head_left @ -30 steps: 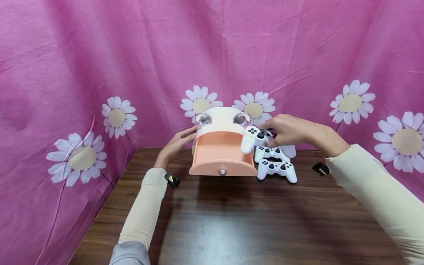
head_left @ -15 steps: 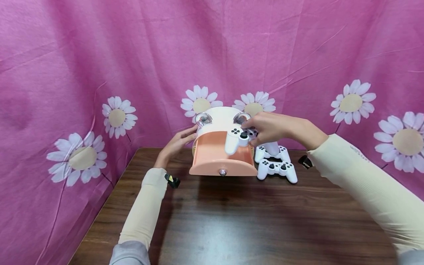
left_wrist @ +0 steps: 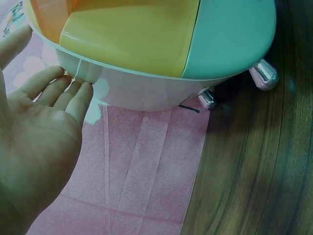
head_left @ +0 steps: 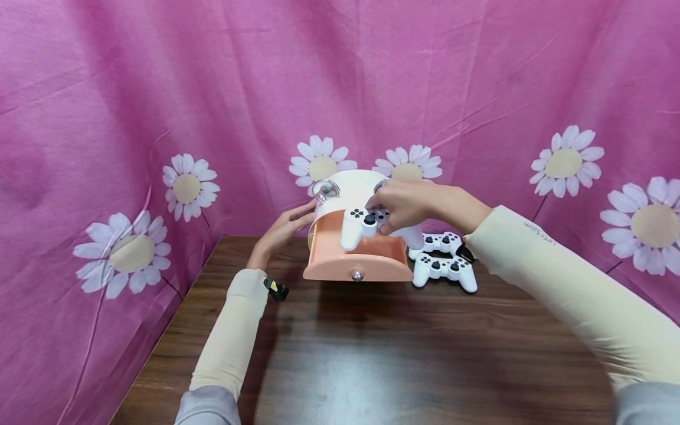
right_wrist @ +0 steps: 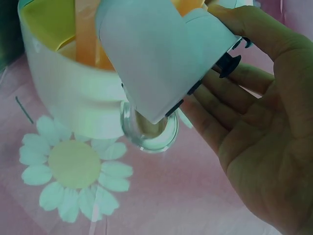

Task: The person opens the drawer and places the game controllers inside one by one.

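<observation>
A white cabinet (head_left: pixel 357 184) with round clear ears stands at the table's back, its orange drawer (head_left: pixel 357 268) pulled out. Over that drawer the right hand (head_left: pixel 417 203) pinches a white game controller (head_left: pixel 352 229) by its middle. In the right wrist view the controller (right_wrist: pixel 146 54) hides part of the cabinet (right_wrist: pixel 73 103), and the thumb and fingers of the hand (right_wrist: pixel 264 117) hold it. The left hand (head_left: pixel 278 235) touches the cabinet's left side; in the left wrist view its fingers (left_wrist: pixel 80 100) rest nearly straight on the white wall, beside yellow and green drawer fronts (left_wrist: pixel 132 36).
Two more white controllers lie right of the cabinet, one (head_left: pixel 445 271) in front of the other (head_left: pixel 435 242). A pink cloth (head_left: pixel 255 118) with daisies hangs behind the wooden table (head_left: pixel 340 348). Metallic feet (left_wrist: pixel 264 76) show under the cabinet.
The right hand has carried its controller leftward, from beside the cabinet to above the orange drawer. The left hand has stayed against the cabinet's side.
</observation>
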{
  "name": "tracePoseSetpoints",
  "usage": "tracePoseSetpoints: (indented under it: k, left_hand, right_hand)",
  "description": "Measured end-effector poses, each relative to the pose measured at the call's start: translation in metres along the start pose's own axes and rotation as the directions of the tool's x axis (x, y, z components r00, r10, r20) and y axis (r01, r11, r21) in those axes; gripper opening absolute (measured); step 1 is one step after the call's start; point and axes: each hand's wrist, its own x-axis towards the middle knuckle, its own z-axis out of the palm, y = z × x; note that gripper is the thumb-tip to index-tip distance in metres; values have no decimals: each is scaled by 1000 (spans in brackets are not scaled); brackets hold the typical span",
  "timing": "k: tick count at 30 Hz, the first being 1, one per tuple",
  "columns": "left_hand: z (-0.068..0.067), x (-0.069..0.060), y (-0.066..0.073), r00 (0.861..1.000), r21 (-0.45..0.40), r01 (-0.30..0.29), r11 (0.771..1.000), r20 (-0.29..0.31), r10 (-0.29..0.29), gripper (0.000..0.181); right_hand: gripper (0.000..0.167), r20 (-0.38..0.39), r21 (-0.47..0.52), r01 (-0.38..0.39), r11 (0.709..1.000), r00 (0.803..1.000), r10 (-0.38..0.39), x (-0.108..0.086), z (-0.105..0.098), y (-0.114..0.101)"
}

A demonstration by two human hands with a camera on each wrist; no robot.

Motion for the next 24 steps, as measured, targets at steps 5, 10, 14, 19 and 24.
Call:
tracePoseSetpoints:
  k: [5,10,14,19,24]
  left_hand:
    - [-1,1,-1,1000,-10,4,1000,8,-4,60]
    - [-1,2,-2,1000,-40,-4,999,21,5,59]
    - [-1,2,-3,1000,-60,-14,998,27,16,59]
    - [-1,2,-3,1000,-56,-15,998,26,17,58]
    - [-1,2,-3,1000,-53,-12,999,28,13,59]
  right_hand:
    - [16,15,-12,-6,1000,1000,6,14,2,-6]
    - [18,49,-43,-31,999,998,33,24,2,-13]
    - [19,78,-47,-50,998,996,53,30,3,-17]
    - [17,109,-46,-72,996,991,76,36,4,-21]
    - [17,139,-61,-87,994,986,94,44,10,-21]
